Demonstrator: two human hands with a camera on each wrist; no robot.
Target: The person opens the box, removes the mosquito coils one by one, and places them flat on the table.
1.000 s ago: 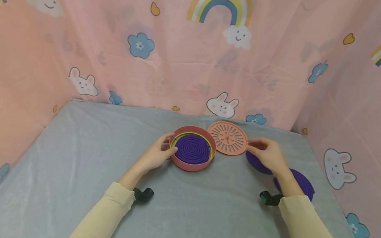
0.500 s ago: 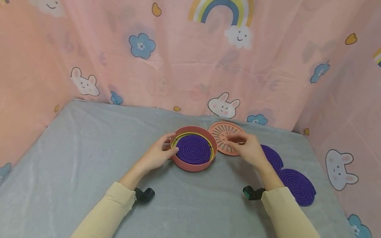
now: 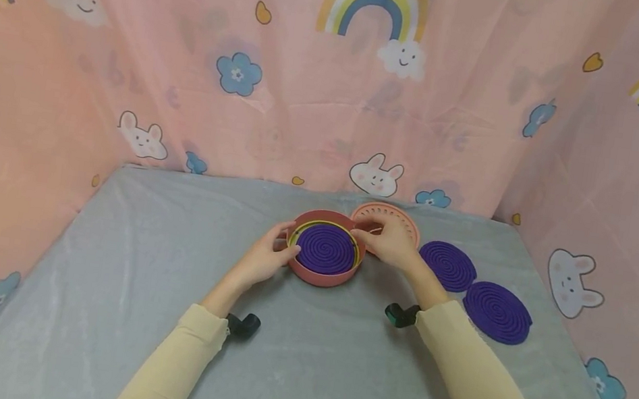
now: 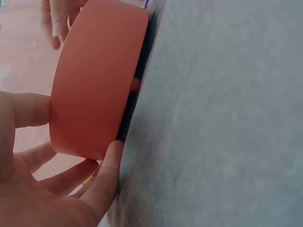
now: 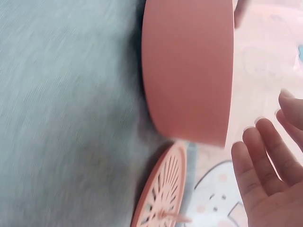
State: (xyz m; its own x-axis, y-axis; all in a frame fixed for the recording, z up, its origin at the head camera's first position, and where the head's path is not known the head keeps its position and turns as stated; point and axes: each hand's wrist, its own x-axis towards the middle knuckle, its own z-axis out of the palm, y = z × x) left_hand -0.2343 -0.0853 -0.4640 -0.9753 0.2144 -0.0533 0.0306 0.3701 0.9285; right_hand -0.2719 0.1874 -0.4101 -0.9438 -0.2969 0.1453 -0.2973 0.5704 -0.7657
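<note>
A round pink mosquito coil holder (image 3: 319,280) stands in the middle of the table, with a purple mosquito coil (image 3: 325,249) and a yellow ring (image 3: 358,254) inside its wall. My left hand (image 3: 259,260) grips it from the left: the thumb lies at the rim, while fingers reach along the outer wall and low edge in the left wrist view. My right hand (image 3: 392,242) is by the holder's right rim, fingers loosely bent and nothing between them. In the right wrist view its fingertips (image 5: 249,135) are apart from the wall. The slotted pink lid (image 3: 412,227) lies behind this hand, partly hidden.
Two more purple coils (image 3: 448,266) lie side by side on the right of the grey-covered table (image 3: 297,360). A printed pink curtain (image 3: 282,119) rises along the back and both sides. Black cameras (image 3: 243,326) sit on both wrists.
My right hand has moved left from beside the purple coils, across the lid, to the holder's right rim. Both loose coils are now uncovered. My left hand keeps its grip.
</note>
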